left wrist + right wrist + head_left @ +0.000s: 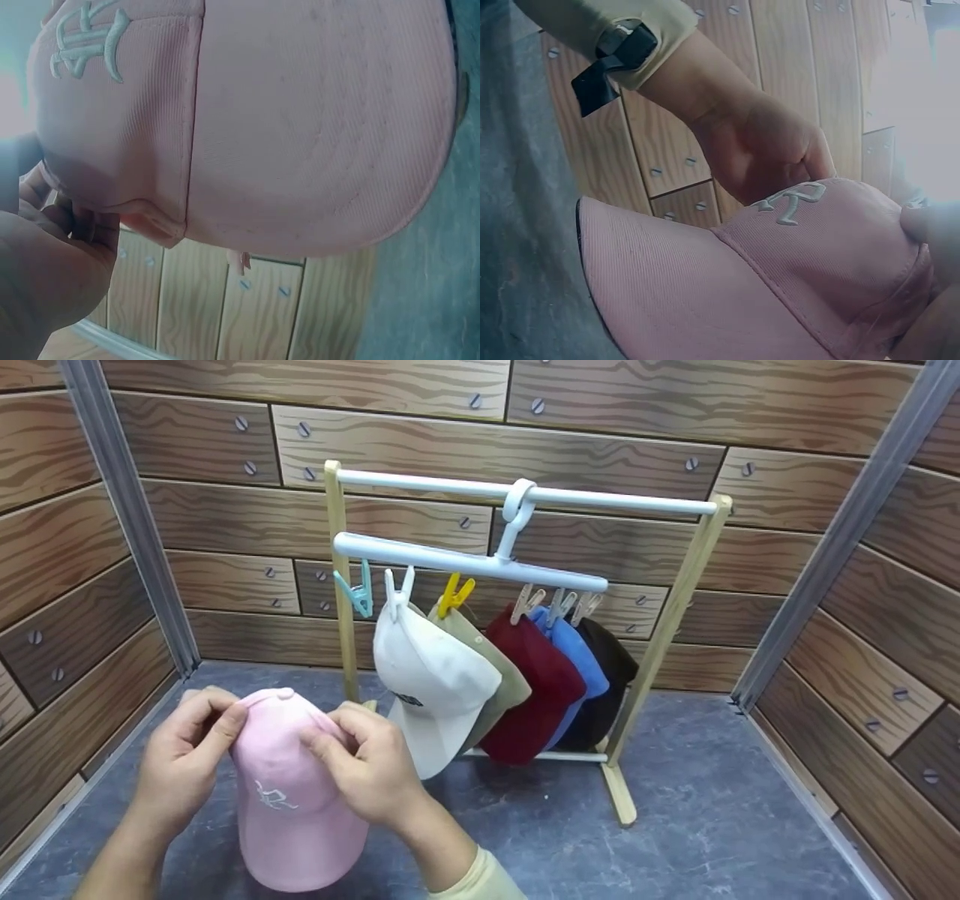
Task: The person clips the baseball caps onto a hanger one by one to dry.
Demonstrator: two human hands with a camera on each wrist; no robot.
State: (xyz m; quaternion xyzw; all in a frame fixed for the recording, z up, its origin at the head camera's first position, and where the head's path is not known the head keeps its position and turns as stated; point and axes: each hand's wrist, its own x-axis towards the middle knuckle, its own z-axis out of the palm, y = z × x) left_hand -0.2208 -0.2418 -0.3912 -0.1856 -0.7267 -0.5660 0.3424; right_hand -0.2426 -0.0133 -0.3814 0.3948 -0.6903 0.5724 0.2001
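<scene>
A pink baseball cap (300, 810) with white embroidery on its front hangs brim down between both hands, at the lower left of the head view. My left hand (184, 750) pinches the crown near the top on one side, thumb in front. On the other side, my right hand (375, 761) pinches the crown fabric with thumb and fingers. In the left wrist view the cap's brim (315, 135) fills much of the picture. The right wrist view has the cap (705, 277) from the side, with the left hand (765, 150) behind it.
A wooden rack (675, 600) carries a pale blue hanger (465, 562). From it hang white (435, 682), beige (506, 682), dark red (532, 690), blue (596, 679) and black (611, 660) caps on clips. A turquoise clip (360, 594) hangs bare at the hanger's left end. Wood-patterned walls surround the grey surface (712, 810).
</scene>
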